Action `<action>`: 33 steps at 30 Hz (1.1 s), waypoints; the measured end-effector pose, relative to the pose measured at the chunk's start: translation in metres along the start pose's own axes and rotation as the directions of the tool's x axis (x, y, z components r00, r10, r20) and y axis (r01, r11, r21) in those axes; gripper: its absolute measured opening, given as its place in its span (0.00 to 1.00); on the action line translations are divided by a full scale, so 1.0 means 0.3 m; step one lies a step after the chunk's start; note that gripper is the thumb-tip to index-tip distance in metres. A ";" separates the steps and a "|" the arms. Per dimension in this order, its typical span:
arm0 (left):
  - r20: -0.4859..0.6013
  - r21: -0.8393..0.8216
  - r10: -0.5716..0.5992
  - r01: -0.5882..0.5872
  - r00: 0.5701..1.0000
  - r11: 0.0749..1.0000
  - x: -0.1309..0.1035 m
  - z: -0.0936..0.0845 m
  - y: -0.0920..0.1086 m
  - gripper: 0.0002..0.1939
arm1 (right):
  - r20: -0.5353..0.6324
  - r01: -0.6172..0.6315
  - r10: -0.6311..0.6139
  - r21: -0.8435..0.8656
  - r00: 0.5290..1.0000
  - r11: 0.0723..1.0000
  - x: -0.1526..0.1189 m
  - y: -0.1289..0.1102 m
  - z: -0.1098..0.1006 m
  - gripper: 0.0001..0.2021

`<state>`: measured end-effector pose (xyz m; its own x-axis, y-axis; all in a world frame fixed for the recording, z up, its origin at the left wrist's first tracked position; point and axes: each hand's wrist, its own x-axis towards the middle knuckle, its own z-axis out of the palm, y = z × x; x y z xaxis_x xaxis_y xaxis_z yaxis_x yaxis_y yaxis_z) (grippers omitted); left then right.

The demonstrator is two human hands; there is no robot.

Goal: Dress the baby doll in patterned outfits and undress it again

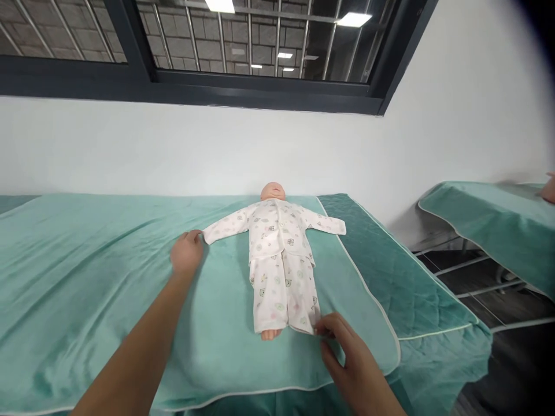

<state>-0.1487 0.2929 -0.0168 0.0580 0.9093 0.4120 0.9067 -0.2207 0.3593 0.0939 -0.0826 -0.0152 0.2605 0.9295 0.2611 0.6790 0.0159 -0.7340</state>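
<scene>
The baby doll (pixel 273 190) lies face up on the green blanket (pixel 108 318), right of that blanket's middle, its long axis running almost straight from the far edge by the wall (pixel 173 150) toward the near edge. The crown of the head points to the wall, and the toes of one foot, poking out of a trouser leg, point to the near edge, short of its pale piping. The printed white shirt (pixel 277 228) faces upward, its front seam in line with the gap between the legs of the printed trousers (pixel 284 289). Both sleeves spread crosswise to that axis, sloping slightly toward the near edge; the sleeve on the right reaches past the blanket's right border, over the quilted cover (pixel 390 289). Left of the doll on the blanket, the left hand (pixel 187 253) has its fingers curled together, tips touching the left cuff; whether they pinch it cannot be told. Over the blanket's near right part, the right hand (pixel 347 349) meets the outer trouser hem with its fingertips, thumb standing apart below; a grip there cannot be confirmed. Well right of the blanket is another person's hand (pixel 548 190), at a second bed (pixel 498 214).
</scene>
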 end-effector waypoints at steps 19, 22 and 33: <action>0.080 0.059 -0.135 0.130 0.988 0.990 0.014 0.012 0.014 0.19 | 0.105 0.281 -0.263 -0.231 0.959 0.932 0.154 -0.138 0.119 0.12; 0.084 0.066 -0.147 0.141 0.986 0.988 0.015 0.017 0.016 0.19 | 0.079 0.326 -0.318 -0.117 0.945 0.938 0.144 -0.169 0.083 0.12; 0.072 0.081 -0.135 0.129 0.988 0.988 0.014 0.024 0.016 0.18 | 0.131 0.411 -0.393 -0.172 0.910 0.895 0.130 -0.121 0.057 0.13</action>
<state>-0.1411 0.2981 -0.0195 -0.0351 0.9540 0.2979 0.9375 -0.0718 0.3405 0.0676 -0.0406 0.0107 -0.1200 0.8881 0.4437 0.8328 0.3334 -0.4420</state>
